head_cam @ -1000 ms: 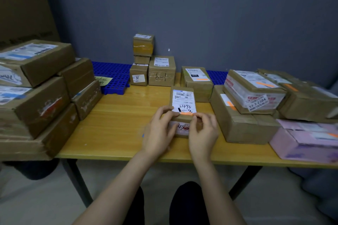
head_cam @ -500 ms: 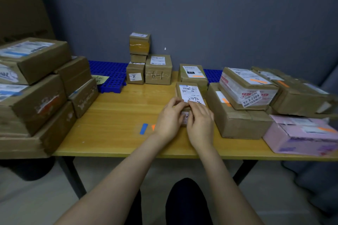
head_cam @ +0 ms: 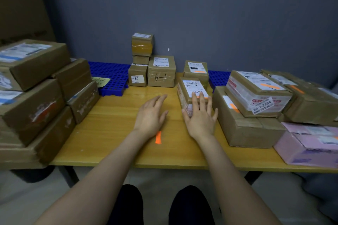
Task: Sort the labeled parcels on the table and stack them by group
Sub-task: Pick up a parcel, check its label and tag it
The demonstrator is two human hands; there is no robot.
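A small brown parcel (head_cam: 190, 87) with a white label and an orange mark lies on the yellow table (head_cam: 113, 129), right of centre. My right hand (head_cam: 200, 117) rests flat on its near end, fingers spread over the label. My left hand (head_cam: 150, 115) hovers open over bare table to the left of it, holding nothing. Behind the small parcel stands another labelled parcel (head_cam: 195, 70). To its right sits a large brown box (head_cam: 243, 126) with a white-taped parcel (head_cam: 256, 91) on top.
A tall stack of big brown boxes (head_cam: 34, 95) fills the left side. Small parcels (head_cam: 151, 67) stand at the back centre beside a blue plastic grid (head_cam: 109, 76). More brown boxes (head_cam: 309, 100) and a pink box (head_cam: 309, 144) crowd the right. An orange tape strip (head_cam: 158, 137) lies near my left wrist.
Both hands pushed the small parcel away and to the right, up to the large box. My left hand has come off it and moved left; my right hand stays on it.
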